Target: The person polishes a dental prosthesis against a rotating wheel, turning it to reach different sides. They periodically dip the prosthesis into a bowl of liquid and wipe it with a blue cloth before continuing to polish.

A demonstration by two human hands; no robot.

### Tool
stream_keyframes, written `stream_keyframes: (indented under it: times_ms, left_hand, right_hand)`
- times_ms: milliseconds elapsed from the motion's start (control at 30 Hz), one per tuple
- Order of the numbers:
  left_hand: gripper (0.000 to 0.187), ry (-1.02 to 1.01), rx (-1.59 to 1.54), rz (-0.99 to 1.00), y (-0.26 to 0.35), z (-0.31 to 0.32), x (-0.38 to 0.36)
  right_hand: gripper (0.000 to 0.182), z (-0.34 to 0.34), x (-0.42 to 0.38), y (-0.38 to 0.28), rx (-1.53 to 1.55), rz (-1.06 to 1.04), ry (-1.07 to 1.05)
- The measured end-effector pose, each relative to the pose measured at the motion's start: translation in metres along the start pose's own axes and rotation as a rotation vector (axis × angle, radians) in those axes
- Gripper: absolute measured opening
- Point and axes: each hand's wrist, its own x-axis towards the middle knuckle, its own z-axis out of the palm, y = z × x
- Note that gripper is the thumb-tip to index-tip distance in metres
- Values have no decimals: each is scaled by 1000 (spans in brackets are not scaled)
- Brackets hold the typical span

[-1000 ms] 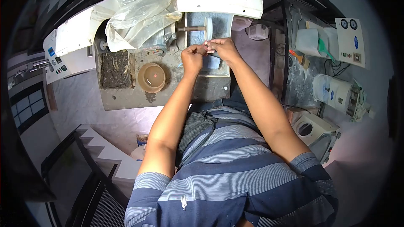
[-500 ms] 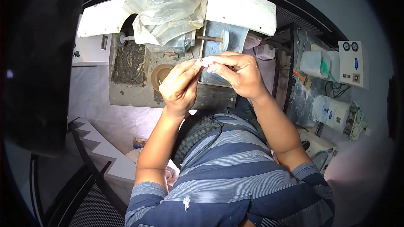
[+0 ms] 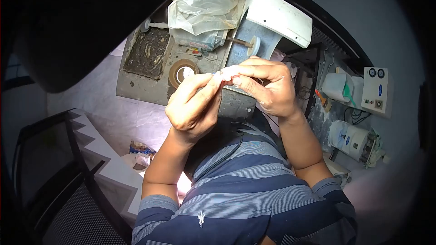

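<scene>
Both hands meet in front of my chest, holding a small pink-and-white piece that looks like a denture [image 3: 228, 73], with some red along its lower side. My left hand [image 3: 193, 104] pinches its left end between thumb and fingers. On the other end, my right hand [image 3: 271, 86] is closed with the thumb below and the index finger above. The fingers cover much of the piece. Behind the hands, a polishing lathe [image 3: 197, 38] under a plastic bag [image 3: 204, 7] carries a white buffing wheel [image 3: 255, 45] on its right spindle.
A brown bowl [image 3: 174, 69] stands on the bench left of the hands, beside a tray of dark grit [image 3: 147, 54]. A white hood [image 3: 279, 18] covers the right wheel. At right are a white container [image 3: 335, 86] and a gauge unit [image 3: 376, 90]. A dark shape [image 3: 91, 18] blocks the upper left.
The view has tilted, so the bench appears rotated and shifted right. The hands stay together on the denture, slightly lower in view, and its red side shows more clearly.
</scene>
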Motion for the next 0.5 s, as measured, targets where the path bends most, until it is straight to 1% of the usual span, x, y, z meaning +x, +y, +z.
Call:
stream_keyframes:
  times_ms: [133,233,300,367,433,500]
  left_hand:
    - [26,29,49,42,8,-9,3]
    - [24,-8,122,41,13,-16,3]
    - [21,14,89,41,12,-17,2]
    - [21,38,56,25,7,-15,-4]
    - [21,60,21,10,6,-15,-6]
    - [20,82,-43,-44,7,-15,-7]
  right_hand:
    - [14,4,3,-7,-47,-18,-53]
    - [14,7,4,-14,-54,-29,-65]
    - [14,8,6,-18,-60,-24,-75]
    - [14,10,8,-21,-131,-86,-76]
    - [14,12,10,-25,-155,-89,-83]
    - [15,12,11,-27,-179,-91,-90]
